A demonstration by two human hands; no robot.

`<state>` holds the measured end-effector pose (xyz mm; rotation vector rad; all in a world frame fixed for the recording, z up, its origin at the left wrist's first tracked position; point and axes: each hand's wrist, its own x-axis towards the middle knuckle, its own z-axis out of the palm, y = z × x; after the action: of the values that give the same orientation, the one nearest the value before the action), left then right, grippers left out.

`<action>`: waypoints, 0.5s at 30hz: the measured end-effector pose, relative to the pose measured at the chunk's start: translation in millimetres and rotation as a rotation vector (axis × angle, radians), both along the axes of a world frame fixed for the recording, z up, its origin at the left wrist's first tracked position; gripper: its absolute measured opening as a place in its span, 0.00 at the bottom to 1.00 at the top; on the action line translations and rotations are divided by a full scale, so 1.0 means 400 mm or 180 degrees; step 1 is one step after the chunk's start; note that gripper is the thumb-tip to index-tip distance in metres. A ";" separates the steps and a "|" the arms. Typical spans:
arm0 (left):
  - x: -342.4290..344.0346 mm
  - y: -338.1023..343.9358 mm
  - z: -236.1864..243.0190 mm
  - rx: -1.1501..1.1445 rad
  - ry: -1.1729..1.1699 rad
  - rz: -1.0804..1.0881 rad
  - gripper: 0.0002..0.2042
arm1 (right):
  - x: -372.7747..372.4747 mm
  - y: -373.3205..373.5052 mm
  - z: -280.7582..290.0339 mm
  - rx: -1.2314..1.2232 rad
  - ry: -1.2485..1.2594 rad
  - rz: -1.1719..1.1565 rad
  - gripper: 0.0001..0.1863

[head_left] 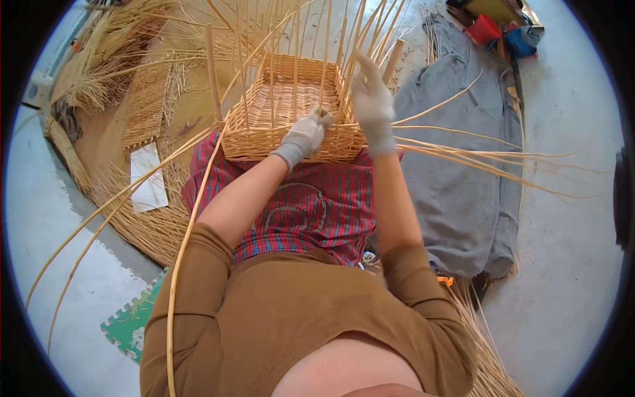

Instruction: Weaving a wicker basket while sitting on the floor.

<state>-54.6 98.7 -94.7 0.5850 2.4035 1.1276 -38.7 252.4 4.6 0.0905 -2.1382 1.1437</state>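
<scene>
A rectangular wicker basket (301,79), woven from tan rods, rests on my lap over a red plaid cloth (284,205). Many upright rods rise from its walls, and thicker wooden posts (213,73) stand at its corners. My gloved left hand (305,135) is closed at the near rim, pinching a wicker rod (324,73) there. Beside the right wall, my gloved right hand (372,106) is raised with its fingers stretched upward, slightly blurred. I see nothing held in it. Long loose rods (476,155) trail out from the basket's right side, others from its left.
A grey cloth (463,165) covers a long low heap at the right. Bundles of rods (92,66) and a flat woven piece (147,99) lie at the left, with a white sheet (148,178). A green foam mat (129,324) is lower left; red and blue containers (485,30) stand far right.
</scene>
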 end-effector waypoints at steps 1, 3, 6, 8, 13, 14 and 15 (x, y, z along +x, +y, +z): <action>0.016 0.046 0.044 -0.0150 -0.0085 0.0328 0.21 | -0.087 0.010 -0.020 0.0690 -0.0094 -0.0272 0.17; 0.000 0.039 0.031 -0.0073 -0.0551 0.0761 0.21 | -0.136 -0.033 0.004 0.1338 -0.0181 -0.0418 0.18; -0.050 0.001 -0.009 -0.0414 -0.0729 0.0757 0.21 | 0.013 -0.011 -0.041 -0.0575 -0.0738 -0.0693 0.14; -0.027 0.037 0.109 -0.0278 -0.1249 0.0697 0.20 | 0.199 0.050 -0.156 -0.2043 -0.0258 -0.0745 0.10; 0.018 -0.043 0.053 0.1322 -0.1087 0.0932 0.24 | 0.208 -0.146 -0.163 -0.1974 -0.0760 -0.0107 0.11; 0.059 -0.075 0.072 0.1454 -0.0454 0.0821 0.24 | 0.166 -0.150 -0.195 -0.1735 -0.0546 -0.0234 0.11; 0.095 -0.134 0.075 0.1572 0.0171 0.0704 0.23 | 0.172 -0.154 -0.180 -0.1525 -0.1052 -0.0244 0.10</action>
<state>-16.7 45.0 -64.5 0.5082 2.2751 1.8469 30.2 191.0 -67.4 -0.4200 -2.0524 1.6823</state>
